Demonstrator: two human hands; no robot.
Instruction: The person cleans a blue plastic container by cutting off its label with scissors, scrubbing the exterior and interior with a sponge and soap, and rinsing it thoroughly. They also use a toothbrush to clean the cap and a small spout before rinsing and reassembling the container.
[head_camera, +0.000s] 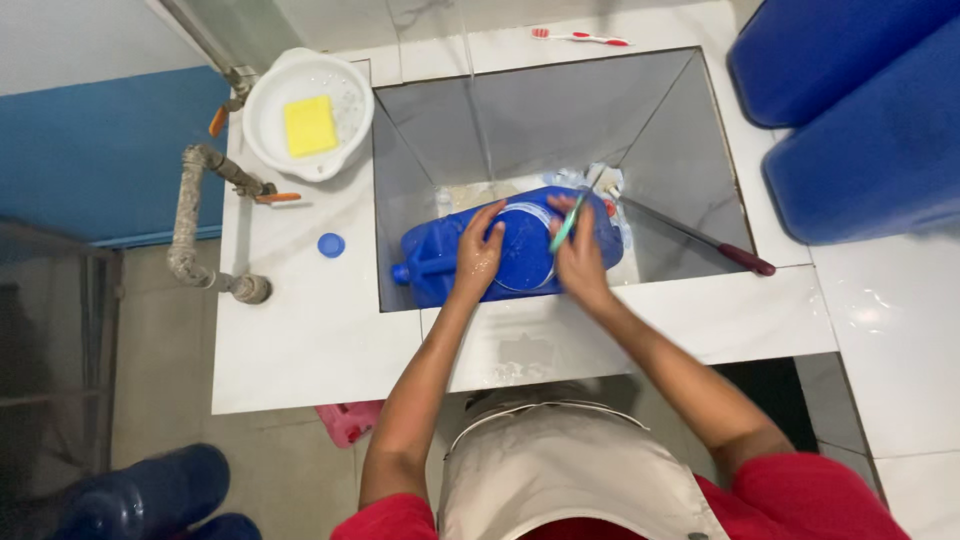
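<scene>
A blue plastic jerrycan (500, 250) lies on its side in the grey tiled sink (660, 130). It is steadied by the left hand (478, 255), fingers spread flat. A thin green brush, probably a toothbrush (568, 222), is pinched in the right hand (580, 262) against the can.

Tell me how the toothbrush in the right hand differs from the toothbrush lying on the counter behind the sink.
The green toothbrush is gripped in the right hand and pressed against the blue plastic jug in the sink; the red-and-white toothbrush lies untouched on the white tiled counter. The green one slants steeply; the red-and-white one lies nearly level. Both are slim plastic brushes.
</scene>
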